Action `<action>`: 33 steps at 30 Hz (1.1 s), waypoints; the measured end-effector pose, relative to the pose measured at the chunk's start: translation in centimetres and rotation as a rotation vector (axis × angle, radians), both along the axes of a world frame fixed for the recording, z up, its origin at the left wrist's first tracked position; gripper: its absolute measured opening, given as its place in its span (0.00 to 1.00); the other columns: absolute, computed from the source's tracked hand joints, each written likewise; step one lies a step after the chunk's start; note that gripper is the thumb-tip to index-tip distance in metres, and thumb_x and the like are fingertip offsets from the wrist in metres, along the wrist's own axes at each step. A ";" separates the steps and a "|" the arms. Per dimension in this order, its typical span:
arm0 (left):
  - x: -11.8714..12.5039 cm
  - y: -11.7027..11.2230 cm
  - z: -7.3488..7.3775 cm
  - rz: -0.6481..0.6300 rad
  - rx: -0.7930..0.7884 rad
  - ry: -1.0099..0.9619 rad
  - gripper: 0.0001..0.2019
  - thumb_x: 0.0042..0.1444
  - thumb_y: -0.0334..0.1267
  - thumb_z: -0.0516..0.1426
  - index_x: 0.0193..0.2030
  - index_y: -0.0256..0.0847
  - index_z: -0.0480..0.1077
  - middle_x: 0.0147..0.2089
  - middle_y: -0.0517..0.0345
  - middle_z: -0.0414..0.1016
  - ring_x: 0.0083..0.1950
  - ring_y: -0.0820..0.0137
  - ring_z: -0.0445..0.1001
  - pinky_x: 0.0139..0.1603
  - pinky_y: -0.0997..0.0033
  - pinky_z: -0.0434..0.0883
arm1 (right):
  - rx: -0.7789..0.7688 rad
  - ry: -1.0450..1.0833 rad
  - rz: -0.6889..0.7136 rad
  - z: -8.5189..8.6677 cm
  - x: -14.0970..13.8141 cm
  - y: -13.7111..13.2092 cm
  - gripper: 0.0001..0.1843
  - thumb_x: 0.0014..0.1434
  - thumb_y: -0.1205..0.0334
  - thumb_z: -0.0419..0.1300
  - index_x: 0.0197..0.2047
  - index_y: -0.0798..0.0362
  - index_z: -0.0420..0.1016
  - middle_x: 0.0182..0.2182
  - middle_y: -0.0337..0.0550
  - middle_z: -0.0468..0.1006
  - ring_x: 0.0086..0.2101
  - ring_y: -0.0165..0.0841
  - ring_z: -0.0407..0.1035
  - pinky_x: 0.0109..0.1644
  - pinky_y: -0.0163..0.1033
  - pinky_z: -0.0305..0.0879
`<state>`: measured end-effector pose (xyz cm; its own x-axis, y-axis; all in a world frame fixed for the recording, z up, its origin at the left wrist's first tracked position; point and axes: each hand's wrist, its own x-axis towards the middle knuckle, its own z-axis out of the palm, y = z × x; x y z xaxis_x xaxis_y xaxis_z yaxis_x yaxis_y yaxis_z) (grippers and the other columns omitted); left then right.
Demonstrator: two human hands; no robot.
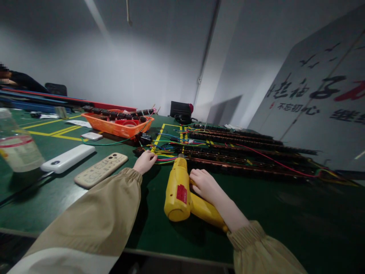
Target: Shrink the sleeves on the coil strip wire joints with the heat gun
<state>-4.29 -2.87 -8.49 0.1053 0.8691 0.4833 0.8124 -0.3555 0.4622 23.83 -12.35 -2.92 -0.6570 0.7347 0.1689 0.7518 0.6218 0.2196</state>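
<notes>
My right hand is wrapped round the handle of a yellow heat gun with a red label, its nozzle aimed at a bundle of coloured wires. Closed at the near end of those wires, my left hand pinches or presses on them. The wires run from several long black strips laid side by side on the green table.
An orange basket of black parts stands behind. A beige remote, a white power bank, a small white device and a clear bottle lie left. Another person sits at far left.
</notes>
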 end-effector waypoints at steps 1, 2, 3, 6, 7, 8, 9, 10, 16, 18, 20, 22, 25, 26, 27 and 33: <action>0.1 -0.1 0.1 0.005 -0.014 0.036 0.18 0.60 0.43 0.47 0.25 0.39 0.70 0.32 0.54 0.66 0.37 0.68 0.68 0.39 0.70 0.63 | -0.002 0.003 -0.001 0.0 0.0 0.0 0.11 0.62 0.57 0.57 0.42 0.56 0.71 0.42 0.43 0.73 0.43 0.33 0.68 0.48 0.46 0.66; 0.2 -0.2 0.2 0.011 -0.029 0.070 0.17 0.60 0.42 0.47 0.27 0.39 0.71 0.33 0.53 0.67 0.37 0.67 0.68 0.40 0.69 0.63 | -0.003 0.006 -0.002 0.0 0.0 0.0 0.10 0.62 0.57 0.57 0.42 0.56 0.71 0.42 0.43 0.73 0.43 0.33 0.68 0.48 0.46 0.66; 0.3 -0.4 0.4 0.018 -0.045 0.098 0.16 0.60 0.42 0.47 0.29 0.39 0.72 0.34 0.53 0.69 0.38 0.66 0.69 0.40 0.69 0.63 | -0.005 0.008 -0.003 0.0 0.1 -0.1 0.10 0.62 0.57 0.57 0.42 0.56 0.71 0.42 0.43 0.73 0.43 0.33 0.68 0.48 0.46 0.66; 0.6 -0.9 0.9 0.064 -0.098 0.158 0.13 0.59 0.41 0.49 0.34 0.41 0.73 0.40 0.52 0.72 0.43 0.64 0.70 0.42 0.67 0.64 | -0.008 0.014 -0.008 0.0 0.0 -0.1 0.10 0.62 0.57 0.57 0.41 0.56 0.71 0.42 0.43 0.73 0.43 0.33 0.68 0.49 0.46 0.66; 0.6 -1.1 1.0 0.083 -0.116 0.173 0.12 0.59 0.41 0.50 0.35 0.42 0.73 0.42 0.53 0.73 0.45 0.63 0.70 0.43 0.66 0.64 | -0.008 0.015 -0.010 0.0 0.0 -0.2 0.10 0.62 0.57 0.57 0.41 0.56 0.71 0.42 0.43 0.73 0.43 0.33 0.68 0.49 0.46 0.66; 0.7 -1.2 1.2 0.105 -0.131 0.184 0.11 0.58 0.42 0.51 0.37 0.42 0.73 0.43 0.53 0.73 0.46 0.62 0.70 0.44 0.65 0.64 | -0.009 0.015 -0.012 0.0 0.0 -0.2 0.10 0.62 0.57 0.57 0.41 0.56 0.71 0.43 0.43 0.73 0.44 0.33 0.68 0.49 0.46 0.66; 0.8 -1.3 1.3 0.126 -0.146 0.189 0.11 0.58 0.43 0.51 0.38 0.43 0.73 0.45 0.53 0.73 0.48 0.61 0.70 0.44 0.64 0.64 | -0.009 0.015 -0.014 0.0 0.0 -0.2 0.11 0.62 0.57 0.57 0.42 0.56 0.71 0.43 0.43 0.73 0.44 0.33 0.68 0.49 0.46 0.66; 0.8 -1.3 1.3 0.144 -0.157 0.188 0.11 0.58 0.44 0.52 0.41 0.43 0.72 0.46 0.53 0.74 0.49 0.60 0.70 0.45 0.64 0.64 | -0.010 0.014 -0.015 0.0 0.0 -0.2 0.11 0.62 0.57 0.57 0.42 0.56 0.71 0.43 0.43 0.73 0.44 0.33 0.68 0.49 0.47 0.66; 0.6 -0.9 1.2 0.175 -0.182 0.234 0.17 0.58 0.48 0.52 0.48 0.41 0.68 0.48 0.47 0.73 0.52 0.56 0.68 0.47 0.62 0.63 | -0.008 -0.002 -0.020 0.1 -0.1 -0.1 0.11 0.62 0.57 0.57 0.42 0.56 0.71 0.43 0.43 0.73 0.44 0.33 0.68 0.49 0.46 0.66; 0.7 -0.8 1.2 0.161 -0.192 0.238 0.16 0.59 0.47 0.52 0.48 0.40 0.68 0.46 0.46 0.74 0.51 0.55 0.69 0.46 0.61 0.63 | -0.004 -0.012 -0.024 0.2 -0.2 -0.2 0.11 0.62 0.57 0.58 0.42 0.56 0.71 0.43 0.43 0.73 0.45 0.34 0.68 0.49 0.47 0.66; 0.7 -0.7 1.2 0.152 -0.207 0.224 0.16 0.58 0.47 0.52 0.48 0.39 0.68 0.44 0.47 0.75 0.49 0.56 0.70 0.47 0.60 0.62 | -0.002 -0.024 -0.029 0.2 -0.2 -0.2 0.11 0.62 0.57 0.58 0.42 0.56 0.71 0.43 0.43 0.73 0.45 0.34 0.68 0.50 0.47 0.66; 0.8 -0.7 1.4 0.153 -0.218 0.206 0.15 0.58 0.47 0.53 0.46 0.39 0.68 0.41 0.48 0.76 0.47 0.57 0.72 0.49 0.58 0.60 | -0.002 -0.036 -0.033 0.3 -0.3 -0.2 0.10 0.62 0.58 0.58 0.42 0.56 0.71 0.43 0.43 0.73 0.44 0.33 0.68 0.49 0.46 0.66; 0.8 -0.8 1.7 0.146 -0.246 0.208 0.14 0.57 0.48 0.53 0.39 0.39 0.71 0.40 0.49 0.77 0.45 0.57 0.73 0.51 0.56 0.58 | -0.003 -0.046 -0.036 0.4 -0.4 -0.3 0.10 0.62 0.58 0.58 0.41 0.56 0.71 0.43 0.43 0.73 0.43 0.33 0.68 0.48 0.46 0.67; 0.7 -0.9 1.8 0.140 -0.263 0.213 0.14 0.57 0.48 0.53 0.36 0.39 0.71 0.39 0.50 0.77 0.45 0.57 0.73 0.51 0.56 0.59 | -0.003 -0.047 -0.036 0.4 -0.4 -0.3 0.10 0.62 0.58 0.58 0.42 0.56 0.71 0.43 0.43 0.73 0.44 0.33 0.68 0.48 0.46 0.67; 0.6 -0.9 2.0 0.131 -0.281 0.218 0.14 0.56 0.48 0.53 0.34 0.39 0.71 0.39 0.50 0.77 0.45 0.57 0.73 0.50 0.57 0.60 | -0.003 -0.046 -0.036 0.4 -0.3 -0.3 0.10 0.62 0.58 0.58 0.42 0.56 0.71 0.43 0.43 0.72 0.44 0.33 0.68 0.48 0.46 0.66; 0.6 -1.8 3.5 0.148 -0.407 0.268 0.18 0.53 0.55 0.53 0.32 0.42 0.73 0.40 0.48 0.77 0.42 0.58 0.74 0.39 0.66 0.65 | -0.005 -0.039 -0.036 0.4 -0.4 -0.4 0.10 0.62 0.57 0.58 0.41 0.56 0.71 0.42 0.43 0.72 0.44 0.33 0.68 0.48 0.46 0.66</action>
